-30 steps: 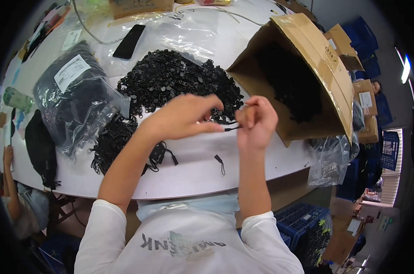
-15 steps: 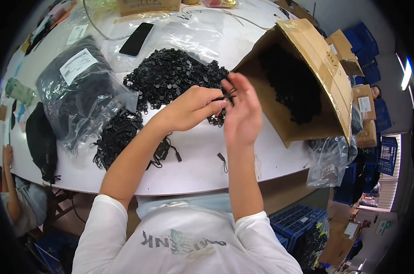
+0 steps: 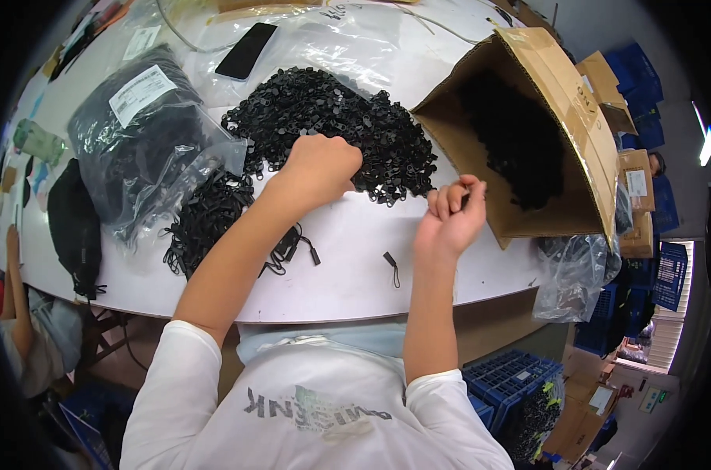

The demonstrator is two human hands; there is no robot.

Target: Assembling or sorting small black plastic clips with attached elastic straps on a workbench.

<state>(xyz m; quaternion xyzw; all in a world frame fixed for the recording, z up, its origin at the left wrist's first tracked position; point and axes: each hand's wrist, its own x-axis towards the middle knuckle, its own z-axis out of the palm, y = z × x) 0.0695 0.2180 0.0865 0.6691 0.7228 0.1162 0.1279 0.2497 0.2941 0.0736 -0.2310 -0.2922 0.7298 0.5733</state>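
Observation:
My left hand (image 3: pixel 318 168) is curled over the near edge of a heap of small flat black tabs with holes (image 3: pixel 293 110). Its fingertips are out of sight, so what it holds is hidden. To its right, my right hand (image 3: pixel 452 215) is closed beside the carton's opening. A small dark piece shows at its fingertips, too little of it to name. A pile of black looped cord pulls (image 3: pixel 210 219) lies beside my left forearm. One single cord pull (image 3: pixel 393 269) rests on the white table between my forearms.
An open cardboard carton (image 3: pixel 559 94) lies tipped at the right, with a black mass inside. A clear bag of dark goods (image 3: pixel 140 129), a black pouch (image 3: pixel 75 231) and a phone (image 3: pixel 246 51) are on the table (image 3: pixel 347 290). Another person's arm (image 3: pixel 14 274) shows at far left.
My hands were together around a thin black looped cord. They have parted: the left has moved left to the heap of tabs, the right has moved right toward the carton and closed.

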